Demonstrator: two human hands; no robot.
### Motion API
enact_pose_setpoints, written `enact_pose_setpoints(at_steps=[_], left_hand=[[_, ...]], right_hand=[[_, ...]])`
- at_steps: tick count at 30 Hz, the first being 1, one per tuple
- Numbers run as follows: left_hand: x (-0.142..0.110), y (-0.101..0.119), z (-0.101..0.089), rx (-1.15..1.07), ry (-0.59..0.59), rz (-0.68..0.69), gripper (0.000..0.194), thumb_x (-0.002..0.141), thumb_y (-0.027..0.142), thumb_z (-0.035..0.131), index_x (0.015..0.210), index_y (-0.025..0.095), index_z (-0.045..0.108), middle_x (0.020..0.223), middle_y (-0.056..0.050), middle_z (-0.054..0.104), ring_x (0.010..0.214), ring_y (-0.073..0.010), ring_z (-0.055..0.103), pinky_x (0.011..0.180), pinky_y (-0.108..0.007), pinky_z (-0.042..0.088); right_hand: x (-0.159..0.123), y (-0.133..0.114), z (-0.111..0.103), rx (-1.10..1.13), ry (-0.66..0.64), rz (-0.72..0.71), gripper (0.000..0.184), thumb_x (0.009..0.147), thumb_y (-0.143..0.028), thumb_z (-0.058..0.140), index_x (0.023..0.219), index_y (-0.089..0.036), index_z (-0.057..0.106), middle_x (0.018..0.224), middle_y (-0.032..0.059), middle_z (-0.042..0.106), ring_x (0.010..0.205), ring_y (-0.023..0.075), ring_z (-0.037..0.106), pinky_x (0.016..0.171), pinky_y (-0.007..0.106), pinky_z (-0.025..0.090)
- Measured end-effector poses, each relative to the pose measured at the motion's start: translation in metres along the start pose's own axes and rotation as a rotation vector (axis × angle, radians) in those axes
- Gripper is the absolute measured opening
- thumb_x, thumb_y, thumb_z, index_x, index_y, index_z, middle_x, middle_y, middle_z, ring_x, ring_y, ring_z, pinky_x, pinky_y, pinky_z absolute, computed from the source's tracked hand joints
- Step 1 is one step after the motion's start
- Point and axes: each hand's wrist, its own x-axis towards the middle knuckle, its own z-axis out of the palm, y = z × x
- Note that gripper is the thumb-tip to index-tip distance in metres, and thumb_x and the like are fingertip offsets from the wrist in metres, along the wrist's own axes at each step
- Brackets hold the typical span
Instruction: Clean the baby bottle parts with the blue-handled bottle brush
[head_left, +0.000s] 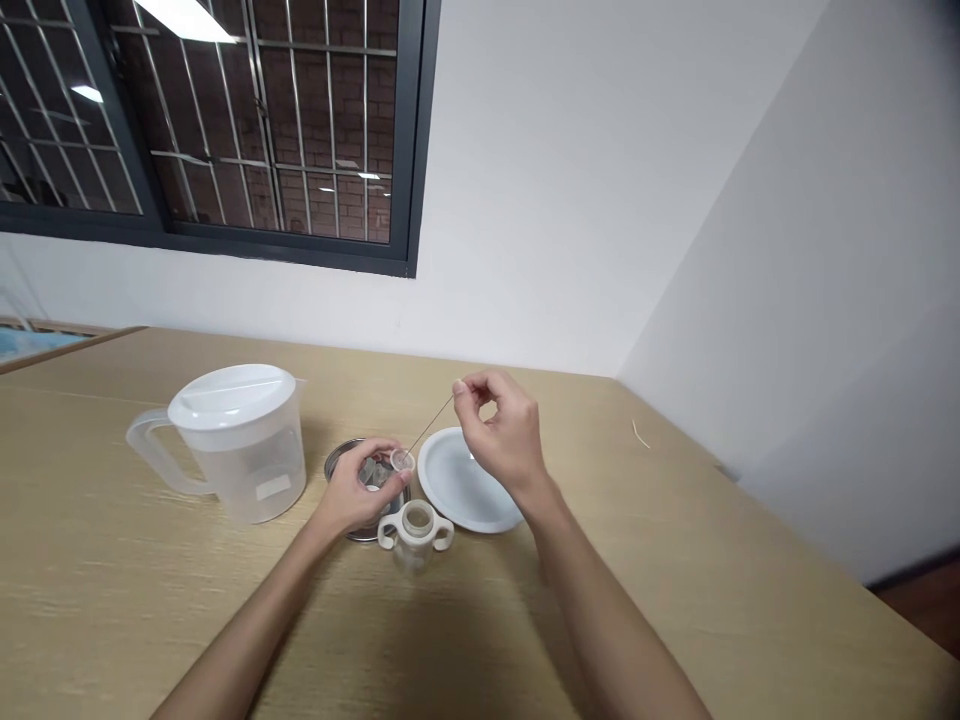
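Observation:
My left hand (358, 492) pinches a small clear plastic piece (403, 460) above a round metal dish (339, 462). My right hand (501, 428) is raised a little to the right, fingers pinched on the top end of a thin straight rod or wire (431, 425). The rod slants down to the clear piece in my left hand. A small two-handled clear cup (416, 527) stands open on the wooden table (112, 600) just in front of my left hand. A white round plate (457, 492) lies under my right hand.
A translucent plastic jug (240, 440) with a white lid and a handle stands at the left. White walls meet in a corner behind the table. A barred window (225, 130) is at the upper left. A small pale scrap (640, 433) lies at the right.

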Motion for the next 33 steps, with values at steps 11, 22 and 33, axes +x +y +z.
enact_pose_setpoints(at_steps=[11, 22, 33], left_hand=[[0.000, -0.001, 0.000, 0.006, -0.001, 0.022, 0.029, 0.076, 0.034, 0.069, 0.100, 0.018, 0.069, 0.096, -0.007, 0.074, 0.088, -0.0215, 0.068, 0.082, -0.033, 0.053], [0.000, -0.005, 0.002, 0.012, -0.068, 0.001, 0.037, 0.083, 0.042, 0.066, 0.111, 0.019, 0.067, 0.107, -0.007, 0.072, 0.096, -0.0211, 0.066, 0.090, -0.034, 0.050], [0.000, -0.011, 0.003, -0.030, -0.012, -0.002, 0.037, 0.082, 0.042, 0.067, 0.112, 0.020, 0.066, 0.107, -0.006, 0.072, 0.098, -0.0197, 0.065, 0.091, -0.033, 0.049]], right_hand=[[0.004, 0.002, -0.010, -0.006, 0.054, 0.026, 0.016, 0.089, -0.029, 0.056, 0.076, -0.020, 0.059, 0.068, -0.0007, 0.059, 0.063, 0.0125, 0.054, 0.063, 0.026, 0.046], [-0.004, 0.005, 0.006, 0.040, -0.106, 0.018, 0.018, 0.093, -0.028, 0.053, 0.078, -0.020, 0.059, 0.073, 0.0008, 0.061, 0.065, 0.0128, 0.053, 0.064, 0.025, 0.044], [-0.017, 0.003, 0.028, 0.079, -0.166, 0.020, 0.016, 0.093, -0.026, 0.054, 0.080, -0.020, 0.060, 0.073, -0.0005, 0.060, 0.065, 0.0120, 0.052, 0.063, 0.023, 0.041]])
